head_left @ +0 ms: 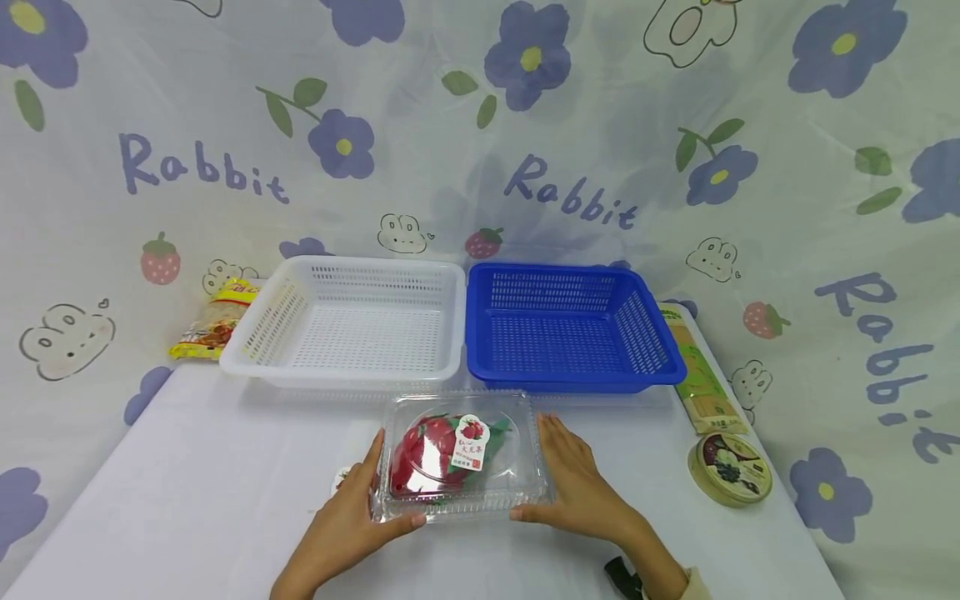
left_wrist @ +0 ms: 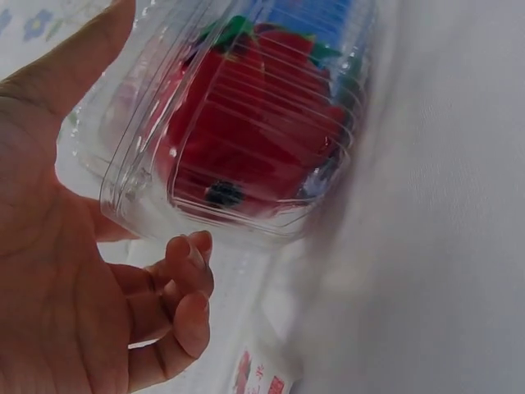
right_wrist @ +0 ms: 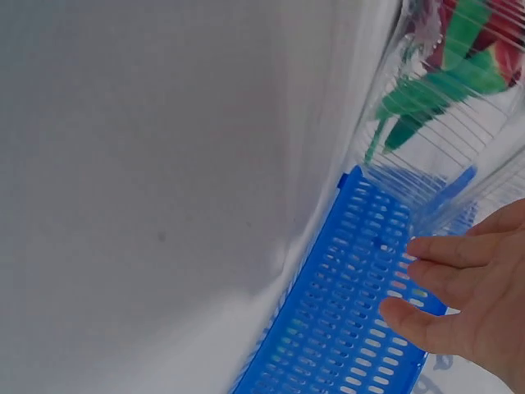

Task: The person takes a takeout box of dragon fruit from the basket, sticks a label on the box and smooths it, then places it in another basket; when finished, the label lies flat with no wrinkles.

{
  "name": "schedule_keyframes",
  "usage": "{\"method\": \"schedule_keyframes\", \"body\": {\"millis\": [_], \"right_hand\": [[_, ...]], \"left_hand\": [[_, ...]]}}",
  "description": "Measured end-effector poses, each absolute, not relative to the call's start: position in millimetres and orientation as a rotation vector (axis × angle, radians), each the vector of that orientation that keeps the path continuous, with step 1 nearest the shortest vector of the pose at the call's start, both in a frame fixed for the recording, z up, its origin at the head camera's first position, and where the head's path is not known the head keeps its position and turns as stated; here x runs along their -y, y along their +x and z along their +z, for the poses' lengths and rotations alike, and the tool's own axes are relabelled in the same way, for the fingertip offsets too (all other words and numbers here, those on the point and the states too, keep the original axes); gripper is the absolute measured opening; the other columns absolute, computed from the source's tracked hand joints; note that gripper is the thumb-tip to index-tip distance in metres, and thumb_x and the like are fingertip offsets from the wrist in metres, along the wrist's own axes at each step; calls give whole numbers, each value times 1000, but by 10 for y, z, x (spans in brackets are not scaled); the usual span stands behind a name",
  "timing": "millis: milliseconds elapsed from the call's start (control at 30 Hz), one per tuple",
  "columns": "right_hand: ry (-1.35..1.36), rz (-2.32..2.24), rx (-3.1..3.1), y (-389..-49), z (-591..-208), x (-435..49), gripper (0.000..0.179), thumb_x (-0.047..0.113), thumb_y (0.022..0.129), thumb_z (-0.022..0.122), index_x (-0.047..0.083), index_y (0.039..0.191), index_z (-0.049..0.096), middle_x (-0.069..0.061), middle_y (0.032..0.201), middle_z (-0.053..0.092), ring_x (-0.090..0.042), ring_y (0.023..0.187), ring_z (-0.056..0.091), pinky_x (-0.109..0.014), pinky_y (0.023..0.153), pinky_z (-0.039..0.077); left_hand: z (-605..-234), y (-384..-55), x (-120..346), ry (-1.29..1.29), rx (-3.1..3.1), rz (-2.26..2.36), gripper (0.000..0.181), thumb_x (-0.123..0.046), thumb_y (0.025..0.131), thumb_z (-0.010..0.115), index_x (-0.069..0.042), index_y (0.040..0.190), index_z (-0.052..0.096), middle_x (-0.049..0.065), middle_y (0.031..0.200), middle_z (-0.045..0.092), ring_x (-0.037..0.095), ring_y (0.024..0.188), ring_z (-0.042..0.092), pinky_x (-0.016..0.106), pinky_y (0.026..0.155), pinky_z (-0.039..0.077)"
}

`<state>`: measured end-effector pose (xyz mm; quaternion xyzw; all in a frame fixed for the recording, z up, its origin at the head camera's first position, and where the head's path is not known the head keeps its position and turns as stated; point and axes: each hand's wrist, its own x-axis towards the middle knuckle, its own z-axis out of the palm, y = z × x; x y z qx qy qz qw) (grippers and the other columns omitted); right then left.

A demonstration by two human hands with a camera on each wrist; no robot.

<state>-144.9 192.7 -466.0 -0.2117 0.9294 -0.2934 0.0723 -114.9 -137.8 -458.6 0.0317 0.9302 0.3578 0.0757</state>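
Observation:
Both hands hold a clear plastic clamshell box (head_left: pixel 525 467) by its two ends, in front of the baskets. Inside lies a red dragon fruit (head_left: pixel 423 458) with green tips, also seen through the ribbed wall in the left wrist view. A white label (head_left: pixel 470 446) with fruit pictures and red print is on the lid. My left hand (head_left: pixel 348 517) has its thumb along the front edge and fingers at the left end. The right hand (head_left: pixel 581 492) grips the opposite end, thumb at the front corner, fingers along the side.
A white basket (head_left: pixel 345 379) and a blue basket (head_left: pixel 573 379) stand side by side at the back. A yellow food packet (head_left: pixel 217 321) lies far left. At right are a green-and-yellow packet (head_left: pixel 705 383) and a round tin (head_left: pixel 730 469). Another white label (left_wrist: pixel 261 373) lies on the table.

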Motion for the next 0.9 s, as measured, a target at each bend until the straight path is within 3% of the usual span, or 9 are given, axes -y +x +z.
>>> {"method": "schedule_keyframes", "body": {"millis": [300,533,900], "right_hand": [[-639,-860,-2800,-1431,-4663,-1905,128,73,76,68,-3,157,5,-22,164,4,-40,152,4,-66,117,9],[-604,-892,-2760,-1413,-4652,-1870,127,71,77,69,-1,157,2,-20,165,4,-40,153,4,-65,117,9],[-531,-971,-2698,-1372,-4671,-1846,126,66,78,72,5,159,-4,-19,164,9,-46,147,22,-66,114,21]], "left_hand": [[-4622,-1149,1384,137,-2785,1096,125,-65,69,79,-20,161,9,17,149,46,37,127,52,63,91,48],[-4622,-1140,1345,134,-2764,1131,128,-66,69,79,-18,161,4,15,162,26,44,137,44,66,97,44],[-4631,-1123,1277,120,-2831,1177,129,-64,67,82,-14,161,9,20,155,38,45,131,50,63,98,45]]}}
